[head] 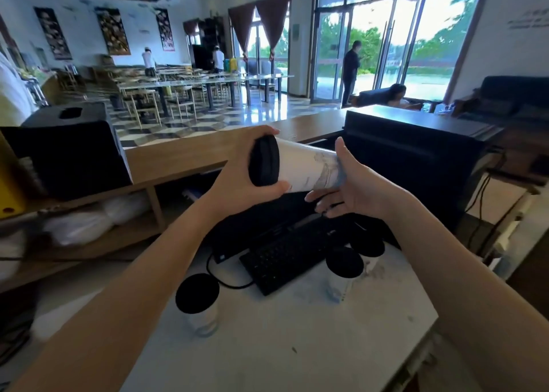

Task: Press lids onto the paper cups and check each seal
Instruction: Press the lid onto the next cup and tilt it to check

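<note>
I hold a white paper cup (306,165) on its side in mid-air, its black lid (264,161) pointing left. My left hand (240,171) wraps the lid end, fingers over the top and thumb below. My right hand (353,183) cups the base of the cup, thumb raised and fingers spread under it. On the white counter (282,347) below stand three more cups with black lids on: one at the near left (197,302), one at the right (344,272) and one behind that (368,249).
A black keyboard (285,258) with a cable lies on the counter between the cups. A black monitor (416,159) stands at the right, a black box (71,148) on a wooden shelf at the left. Beyond lies a dining hall with tables, chairs and several people.
</note>
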Tool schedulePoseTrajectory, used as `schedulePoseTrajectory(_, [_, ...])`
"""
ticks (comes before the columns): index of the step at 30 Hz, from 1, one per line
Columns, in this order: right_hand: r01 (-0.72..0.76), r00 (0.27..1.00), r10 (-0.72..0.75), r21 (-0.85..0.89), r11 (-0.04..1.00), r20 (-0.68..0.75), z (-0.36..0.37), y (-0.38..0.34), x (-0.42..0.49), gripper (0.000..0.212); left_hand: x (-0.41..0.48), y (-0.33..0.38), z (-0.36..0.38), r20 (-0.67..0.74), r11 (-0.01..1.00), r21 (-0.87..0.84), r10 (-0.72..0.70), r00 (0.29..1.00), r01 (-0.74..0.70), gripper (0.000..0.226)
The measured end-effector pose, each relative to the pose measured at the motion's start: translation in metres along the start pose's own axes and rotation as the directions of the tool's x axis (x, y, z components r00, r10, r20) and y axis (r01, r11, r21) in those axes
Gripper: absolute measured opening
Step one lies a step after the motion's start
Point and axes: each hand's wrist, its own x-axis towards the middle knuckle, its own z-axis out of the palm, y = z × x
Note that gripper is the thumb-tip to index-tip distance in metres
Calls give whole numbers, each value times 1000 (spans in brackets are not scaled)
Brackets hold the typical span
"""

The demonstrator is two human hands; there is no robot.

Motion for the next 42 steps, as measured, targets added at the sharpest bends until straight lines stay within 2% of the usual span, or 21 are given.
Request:
schedulePoseTrajectory(3, [82,995,-73,144,986,-65,7,0,-4,51,-2,-4,-8,115,984,96,136,984,-148,76])
schedulePoseTrajectory(5, [189,981,-168,251,950,-101,7,6,-6,35,-3,-10,-10,177,998,35,40,983,-47,90])
schedulePoseTrajectory(6, [237,971,-215,272,933,-106,6,11,-7,29,-4,-12,-10,181,994,-80,-64,981,80,95])
schedulePoseTrajectory(7, [284,959,-265,283,916,-105,5,16,-9,26,-5,-12,-9,183,939,-253,-190,965,233,97])
schedulePoseTrajectory(9, [360,932,-352,300,883,-84,2,24,-13,31,-4,-12,-6,293,678,-544,-399,869,494,90])
schedulePoseTrajectory(11, [417,903,-428,287,863,-25,-1,29,-15,44,-1,-10,-5,428,474,-615,-470,772,630,82])
schedulePoseTrajectory(13, [478,871,-491,200,855,21,-5,30,-16,56,3,-6,-3,431,394,-623,-548,717,676,68])
schedulePoseTrajectory(15, [520,849,-526,109,847,43,-10,29,-17,62,8,2,0,385,361,-625,-629,676,692,43])
schedulePoseTrajectory(17, [498,858,-512,169,851,46,-12,28,-16,63,11,5,4,348,399,-620,-633,692,676,34])
schedulePoseTrajectory(20, [306,949,-314,266,914,-11,-9,25,-15,45,7,5,13,208,640,-519,-548,810,567,68])
schedulePoseTrajectory(21, [227,974,-225,222,948,-33,-6,24,-14,53,4,6,15,150,741,-439,-498,854,509,76])
schedulePoseTrajectory(23, [144,989,-139,133,981,-47,-3,24,-13,62,-2,11,14,62,922,-222,-312,948,318,79])
schedulePoseTrajectory(25, [185,983,-180,179,966,-46,-2,24,-12,45,-6,13,9,83,987,-90,-125,989,133,79])
schedulePoseTrajectory(27, [259,966,-255,275,926,-51,-4,26,-11,26,-9,9,2,148,995,-62,-70,986,80,83])
schedulePoseTrajectory(30, [340,937,-349,322,884,-32,-8,30,-12,30,-11,3,-4,226,965,-102,-216,950,244,90])
schedulePoseTrajectory(31, [364,925,-379,317,876,-15,-9,31,-11,36,-10,4,-2,226,916,-191,-308,924,352,88])
schedulePoseTrajectory(33, [409,903,-431,295,863,8,-10,33,-10,45,-7,6,4,246,745,-386,-486,839,545,74])
schedulePoseTrajectory(35, [447,884,-467,266,854,13,-9,34,-9,51,-2,6,7,289,609,-465,-581,761,642,64])
schedulePoseTrajectory(37, [471,873,-488,236,850,16,-9,34,-10,59,2,5,9,298,550,-512,-607,737,660,59])
schedulePoseTrajectory(39, [475,867,-497,266,839,22,-10,34,-9,68,3,3,11,259,561,-538,-600,757,629,60])
schedulePoseTrajectory(42, [411,885,-466,472,780,1,-8,39,-5,80,1,1,18,120,679,-520,-543,831,518,65])
